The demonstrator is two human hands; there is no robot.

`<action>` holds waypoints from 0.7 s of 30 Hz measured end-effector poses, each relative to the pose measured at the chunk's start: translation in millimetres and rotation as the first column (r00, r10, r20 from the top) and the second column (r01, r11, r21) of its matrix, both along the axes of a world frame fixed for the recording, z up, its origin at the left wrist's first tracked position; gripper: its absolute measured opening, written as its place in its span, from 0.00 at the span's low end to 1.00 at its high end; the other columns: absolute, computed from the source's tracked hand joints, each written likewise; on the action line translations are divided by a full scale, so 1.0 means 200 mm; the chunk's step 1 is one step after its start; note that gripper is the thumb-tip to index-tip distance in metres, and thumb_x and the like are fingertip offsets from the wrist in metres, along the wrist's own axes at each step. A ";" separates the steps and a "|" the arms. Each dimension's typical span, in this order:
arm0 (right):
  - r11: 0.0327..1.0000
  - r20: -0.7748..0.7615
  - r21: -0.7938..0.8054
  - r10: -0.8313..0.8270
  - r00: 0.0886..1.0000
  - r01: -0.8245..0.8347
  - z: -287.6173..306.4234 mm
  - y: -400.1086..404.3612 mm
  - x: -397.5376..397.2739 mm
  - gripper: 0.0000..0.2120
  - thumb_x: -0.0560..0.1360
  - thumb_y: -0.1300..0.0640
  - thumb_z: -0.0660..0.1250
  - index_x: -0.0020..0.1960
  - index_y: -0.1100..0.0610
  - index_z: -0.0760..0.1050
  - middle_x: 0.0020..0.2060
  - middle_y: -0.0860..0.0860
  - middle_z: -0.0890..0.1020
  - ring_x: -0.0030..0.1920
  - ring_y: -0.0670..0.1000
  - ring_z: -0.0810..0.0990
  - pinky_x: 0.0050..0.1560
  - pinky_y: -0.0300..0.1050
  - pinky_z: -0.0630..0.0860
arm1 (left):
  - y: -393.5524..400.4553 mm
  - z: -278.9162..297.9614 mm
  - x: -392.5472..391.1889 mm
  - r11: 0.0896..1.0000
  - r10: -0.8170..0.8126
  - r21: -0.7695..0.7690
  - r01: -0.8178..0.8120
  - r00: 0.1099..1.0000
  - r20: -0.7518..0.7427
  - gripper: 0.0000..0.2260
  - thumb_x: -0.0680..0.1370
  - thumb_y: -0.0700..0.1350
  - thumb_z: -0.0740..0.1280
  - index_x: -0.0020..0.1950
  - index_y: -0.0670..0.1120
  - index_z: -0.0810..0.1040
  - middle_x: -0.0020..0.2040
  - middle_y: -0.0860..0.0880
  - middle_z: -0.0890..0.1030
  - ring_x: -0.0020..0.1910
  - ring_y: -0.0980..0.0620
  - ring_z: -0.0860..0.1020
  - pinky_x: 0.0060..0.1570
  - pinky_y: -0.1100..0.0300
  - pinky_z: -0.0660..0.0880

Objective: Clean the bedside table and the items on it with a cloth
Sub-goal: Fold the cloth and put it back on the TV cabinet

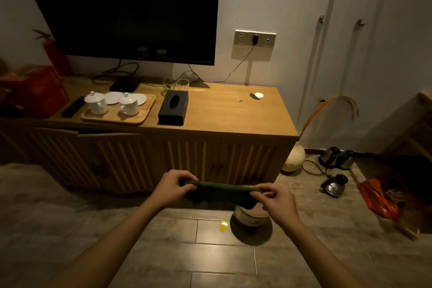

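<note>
The red box (35,91) is cut off at the left edge.

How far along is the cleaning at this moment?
Done: nothing visibly; the tissue box, tray of lidded cups and remote sit in place on the wooden table.
In hand: the left hand and right hand hold a dark green cloth stretched between them, away from the table.
Left: wiping the top and every item.
</note>
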State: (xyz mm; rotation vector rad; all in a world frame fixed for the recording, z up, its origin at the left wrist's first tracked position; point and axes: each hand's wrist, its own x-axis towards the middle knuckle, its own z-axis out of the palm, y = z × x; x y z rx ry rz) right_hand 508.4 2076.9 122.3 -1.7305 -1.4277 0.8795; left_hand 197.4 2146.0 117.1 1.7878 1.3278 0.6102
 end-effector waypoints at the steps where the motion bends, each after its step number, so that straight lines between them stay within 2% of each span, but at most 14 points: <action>1: 1.000 0.006 -0.026 -0.004 1.000 0.005 0.00 0.16 0.03 0.08 0.75 0.56 0.74 0.50 0.44 0.83 0.44 0.43 0.85 0.44 0.44 0.84 0.41 0.44 0.84 | 0.15 -0.01 0.04 1.000 0.024 0.003 -0.024 1.000 -0.006 0.09 0.77 0.41 0.71 0.54 0.52 0.84 0.51 0.55 0.83 0.52 0.58 0.81 0.52 0.58 0.82; 4: 0.999 0.011 -0.031 -0.025 1.000 0.025 0.00 0.53 0.10 0.08 0.76 0.56 0.72 0.54 0.46 0.83 0.45 0.43 0.85 0.46 0.44 0.84 0.40 0.42 0.84 | 0.46 -0.01 0.13 0.994 0.100 0.043 -0.100 0.995 -0.018 0.10 0.78 0.42 0.70 0.57 0.53 0.83 0.51 0.57 0.83 0.49 0.61 0.81 0.43 0.70 0.79; 6: 0.999 0.021 -0.029 -0.028 0.999 0.029 0.00 0.74 0.13 0.09 0.77 0.55 0.71 0.56 0.46 0.82 0.46 0.42 0.84 0.47 0.44 0.84 0.40 0.40 0.84 | 0.66 -0.03 0.17 0.991 0.127 0.055 -0.125 0.991 -0.031 0.10 0.79 0.43 0.70 0.57 0.54 0.83 0.49 0.59 0.82 0.49 0.62 0.80 0.41 0.74 0.76; 10: 0.996 0.072 -0.081 -0.021 0.997 0.027 -0.07 1.22 0.20 0.10 0.78 0.54 0.70 0.58 0.44 0.81 0.48 0.40 0.83 0.47 0.42 0.83 0.42 0.41 0.84 | 1.12 -0.13 0.24 0.991 0.134 0.011 -0.133 0.989 -0.061 0.10 0.78 0.43 0.70 0.57 0.53 0.84 0.49 0.58 0.83 0.52 0.61 0.79 0.52 0.66 0.77; 14: 0.989 0.084 -0.117 -0.078 0.993 0.088 -0.19 1.62 0.24 0.08 0.77 0.54 0.71 0.56 0.44 0.82 0.43 0.36 0.82 0.44 0.38 0.81 0.43 0.33 0.78 | 1.55 -0.26 0.29 0.992 0.113 -0.038 -0.116 0.990 -0.084 0.09 0.78 0.42 0.70 0.57 0.50 0.84 0.51 0.55 0.84 0.53 0.58 0.79 0.56 0.60 0.76; 16: 0.979 0.052 -0.161 -0.119 0.992 0.125 -0.26 1.82 0.25 0.08 0.78 0.55 0.71 0.55 0.47 0.83 0.44 0.38 0.83 0.45 0.39 0.82 0.47 0.39 0.81 | 1.75 -0.34 0.31 0.992 0.080 -0.091 -0.089 0.992 -0.098 0.09 0.79 0.42 0.69 0.58 0.48 0.84 0.51 0.52 0.84 0.54 0.55 0.80 0.58 0.57 0.77; 18: 0.963 -0.005 -0.222 -0.156 0.988 0.151 -0.34 2.01 0.25 0.08 0.78 0.58 0.70 0.55 0.49 0.82 0.46 0.45 0.85 0.45 0.42 0.85 0.50 0.48 0.84 | 1.94 -0.42 0.32 0.988 0.068 -0.133 -0.084 0.990 -0.120 0.09 0.79 0.43 0.69 0.58 0.48 0.84 0.51 0.53 0.84 0.54 0.54 0.80 0.58 0.57 0.77; 21: 0.939 -0.037 -0.289 -0.205 0.978 0.186 -0.44 2.27 0.22 0.07 0.79 0.61 0.69 0.56 0.54 0.82 0.47 0.50 0.86 0.43 0.44 0.86 0.47 0.47 0.84 | 2.23 -0.52 0.33 0.984 0.070 -0.155 -0.092 0.987 -0.143 0.08 0.79 0.44 0.69 0.57 0.49 0.83 0.52 0.55 0.83 0.55 0.56 0.78 0.57 0.60 0.73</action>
